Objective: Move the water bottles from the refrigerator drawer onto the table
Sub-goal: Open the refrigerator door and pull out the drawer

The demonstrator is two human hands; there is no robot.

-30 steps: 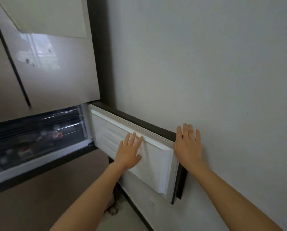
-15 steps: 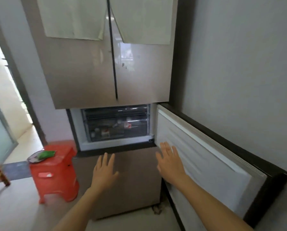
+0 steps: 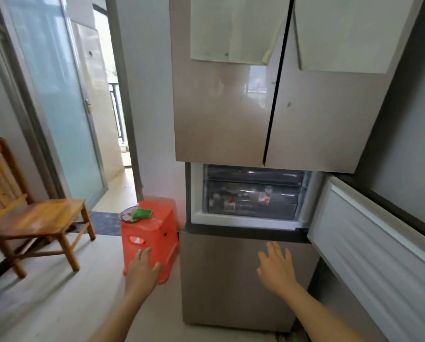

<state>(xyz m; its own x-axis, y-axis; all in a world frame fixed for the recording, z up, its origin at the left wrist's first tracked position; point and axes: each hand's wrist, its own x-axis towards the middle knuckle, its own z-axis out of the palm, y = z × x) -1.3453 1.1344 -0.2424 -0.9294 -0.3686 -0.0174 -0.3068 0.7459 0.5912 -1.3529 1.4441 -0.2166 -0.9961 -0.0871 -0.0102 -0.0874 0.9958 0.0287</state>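
A beige refrigerator stands ahead with its middle compartment door (image 3: 369, 245) swung open to the right. Inside sits a dark see-through drawer (image 3: 253, 196), pushed in, with water bottles (image 3: 231, 204) showing red-and-white labels lying behind its front. My left hand (image 3: 142, 270) hangs open in the air in front of a red stool, holding nothing. My right hand (image 3: 275, 267) is open with spread fingers before the lower refrigerator panel (image 3: 231, 280), below the drawer and left of the open door. No table is in view.
A red plastic stool (image 3: 154, 233) with a green item and a dish on top stands left of the refrigerator. A wooden chair (image 3: 31, 213) sits at the left wall. Behind it are a frosted glass door (image 3: 56, 99) and a doorway to a balcony.
My view swung left from the open door to the refrigerator front. Both hands left the door and dropped lower; the left one now hangs before the stool.
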